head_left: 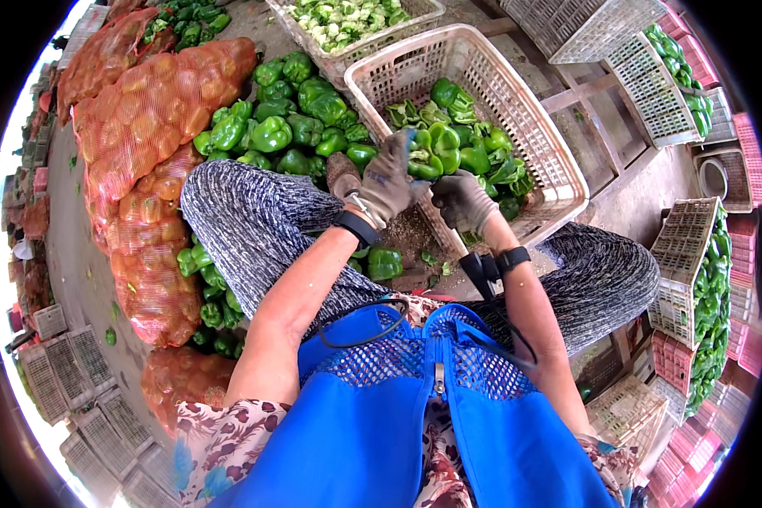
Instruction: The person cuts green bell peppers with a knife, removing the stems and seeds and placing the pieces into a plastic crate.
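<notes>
In front of my knees, my left hand, in a grey-brown work glove, grips a green bell pepper by its left side. The pepper looks cut or split, its lobes spread apart. Close against its lower right is my right hand, also gloved, with the fingers curled in. Whatever that hand may hold is hidden. Both hands are over the near left rim of a pale plastic crate. Green peppers and pepper pieces lie in the bottom of this crate.
A heap of whole green peppers lies on the floor at left, beside orange mesh sacks. Another crate with pale green pieces stands ahead. Pepper-filled crates line the right, near a wooden frame. Stacked crates stand far left.
</notes>
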`<state>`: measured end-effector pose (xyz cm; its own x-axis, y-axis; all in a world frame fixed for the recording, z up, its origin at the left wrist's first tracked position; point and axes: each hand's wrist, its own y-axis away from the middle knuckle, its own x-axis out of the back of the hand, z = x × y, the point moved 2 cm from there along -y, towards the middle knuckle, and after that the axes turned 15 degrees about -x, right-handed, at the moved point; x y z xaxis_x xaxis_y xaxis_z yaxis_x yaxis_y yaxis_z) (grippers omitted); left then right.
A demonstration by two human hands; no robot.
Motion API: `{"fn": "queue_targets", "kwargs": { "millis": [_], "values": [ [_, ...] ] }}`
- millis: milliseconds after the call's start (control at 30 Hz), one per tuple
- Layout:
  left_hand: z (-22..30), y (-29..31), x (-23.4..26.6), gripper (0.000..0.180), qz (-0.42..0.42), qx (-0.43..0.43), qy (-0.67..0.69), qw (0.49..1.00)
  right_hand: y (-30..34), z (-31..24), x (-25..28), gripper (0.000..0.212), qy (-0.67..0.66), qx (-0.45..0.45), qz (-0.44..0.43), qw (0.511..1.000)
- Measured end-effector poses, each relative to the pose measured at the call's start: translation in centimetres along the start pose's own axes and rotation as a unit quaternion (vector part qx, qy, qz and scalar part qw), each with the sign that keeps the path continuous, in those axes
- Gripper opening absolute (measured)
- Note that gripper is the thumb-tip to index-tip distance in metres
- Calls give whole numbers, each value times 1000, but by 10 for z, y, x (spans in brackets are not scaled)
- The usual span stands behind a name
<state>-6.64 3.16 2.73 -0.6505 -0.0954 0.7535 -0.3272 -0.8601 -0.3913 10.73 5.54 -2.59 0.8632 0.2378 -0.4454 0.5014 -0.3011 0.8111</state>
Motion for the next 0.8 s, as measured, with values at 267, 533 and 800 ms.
{"fn": "queue_targets", "kwargs": {
  "millis": [267, 533, 800],
  "values": [
    [-3, -21, 11, 56, 232, 142, 533, 801, -4, 7, 54, 28, -311, 17, -169, 935],
    [-36, -2, -48, 79, 79, 141, 601, 783, 34, 4, 9, 46, -246, 92, -246, 933],
    [-9, -14, -14, 67, 63, 252, 274, 926, 49, -19, -1, 19, -109, 218, 118, 963]
  ]
}}
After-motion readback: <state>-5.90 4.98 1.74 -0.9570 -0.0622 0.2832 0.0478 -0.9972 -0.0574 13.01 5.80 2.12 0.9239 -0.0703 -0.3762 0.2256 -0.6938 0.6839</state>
